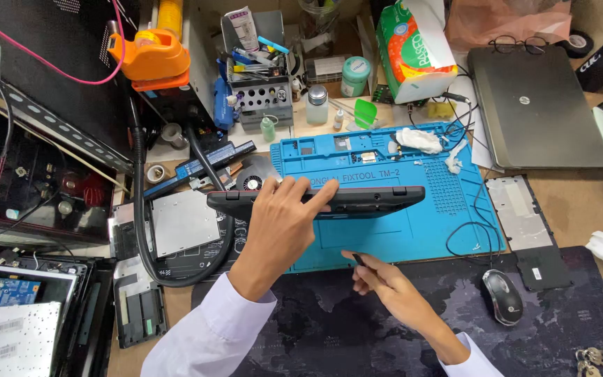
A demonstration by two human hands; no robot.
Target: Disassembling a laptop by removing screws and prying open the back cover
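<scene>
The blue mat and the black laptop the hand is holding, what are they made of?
The blue mat looks like soft silicone or rubber: matte, with moulded little trays and ridges. The black laptop, stood on edge under the left hand, looks like hard plastic with a dull, slightly shiny rim, though it might be painted metal. The right hand pinches a small dark tool, too small to tell.

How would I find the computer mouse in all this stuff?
Start at the big blue mat in the middle, then drop to the dark desk pad below it. The mouse sits on that pad, right of the right hand. It is the only small, rounded black-and-silver thing there, with a cable curling off it.
</scene>
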